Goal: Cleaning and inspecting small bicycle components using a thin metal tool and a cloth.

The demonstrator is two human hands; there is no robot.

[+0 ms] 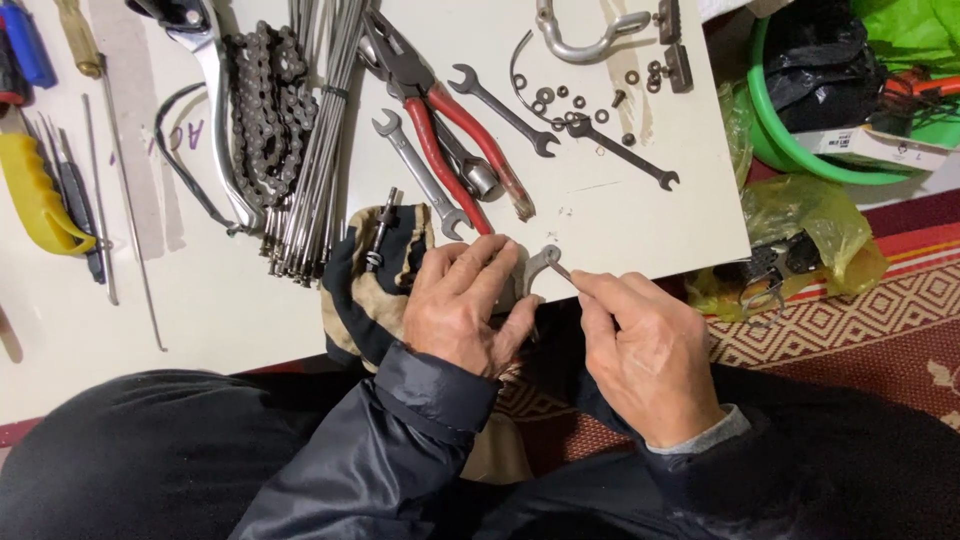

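Both hands at near table edge: left hand (pixel 458 305) and right hand (pixel 640 350) pinching small grey metal bracket (pixel 538 266). Washers (pixel 560 97), spanners (pixel 500 108) lying unused farther away.

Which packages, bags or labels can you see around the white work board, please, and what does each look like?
White box: upper right in the green basin, flat, with small dark print.
Yellow plastic bag: right of the board, crumpled, translucent, metal parts beside it.
Black bag: inside the basin, glossy.
Green bag: top right corner, bright.
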